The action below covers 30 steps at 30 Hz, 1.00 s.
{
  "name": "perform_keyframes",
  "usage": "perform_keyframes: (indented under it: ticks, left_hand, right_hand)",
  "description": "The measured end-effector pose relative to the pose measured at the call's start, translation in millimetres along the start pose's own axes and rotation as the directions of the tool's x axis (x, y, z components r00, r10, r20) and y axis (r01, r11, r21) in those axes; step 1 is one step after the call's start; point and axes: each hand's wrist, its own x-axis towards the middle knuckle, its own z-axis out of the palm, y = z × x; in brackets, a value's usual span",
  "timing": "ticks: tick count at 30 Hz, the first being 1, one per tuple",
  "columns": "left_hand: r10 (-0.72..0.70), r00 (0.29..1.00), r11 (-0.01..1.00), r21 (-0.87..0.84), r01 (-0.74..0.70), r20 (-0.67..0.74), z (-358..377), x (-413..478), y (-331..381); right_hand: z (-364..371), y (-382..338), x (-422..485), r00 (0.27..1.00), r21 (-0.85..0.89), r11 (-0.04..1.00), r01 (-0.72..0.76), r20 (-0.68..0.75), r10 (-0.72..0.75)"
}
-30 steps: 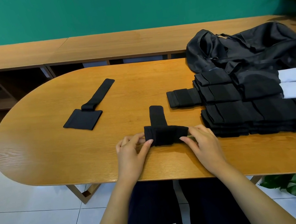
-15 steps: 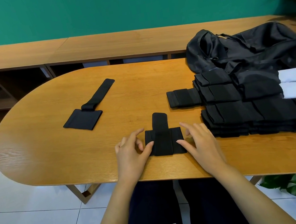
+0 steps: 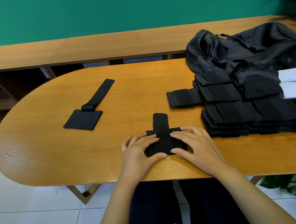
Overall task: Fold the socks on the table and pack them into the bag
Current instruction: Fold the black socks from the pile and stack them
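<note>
Black sock (image 3: pixel 163 138), folded into a cross (a narrow strip laid over a wider flat band), lies near the front edge of the bench (image 3: pixel 56 161). The left hand (image 3: pixel 139 152) and right hand (image 3: pixel 194 143) press flat on its two side wings, fingers straight, thumbs at its near edge. Stacked socks (image 3: pixel 257 116) lie just to the right, with the bag (image 3: pixel 238 49) behind them.

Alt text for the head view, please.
The left hand and right hand press on a black cross-folded sock near the front edge of the wooden table. Another part-folded sock lies to the left; stacked black socks and a black bag sit right.
</note>
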Motion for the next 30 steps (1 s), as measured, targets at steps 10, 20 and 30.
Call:
perform_keyframes:
  ticks: [10,20,30]
  left_hand:
    - [0.077,0.997,0.996,0.051,-0.078,0.013,1.2,-1.0,-0.7]
    - [0.061,0.998,0.996,0.073,-0.059,-0.030,0.8,-2.0,4.0]
    - [0.044,0.996,0.999,-0.019,-0.045,-0.083,-1.0,-1.8,3.2]
  right_hand:
    - [0.4,1.9,-0.1,1.000,-0.020,0.999,0.025,0.006,-0.025]
    - [0.4,1.2,-0.3,0.997,0.001,0.998,0.062,-0.052,-0.062]
    - [1.0,3.3,-0.5,0.984,0.041,0.999,0.019,-0.180,-0.012]
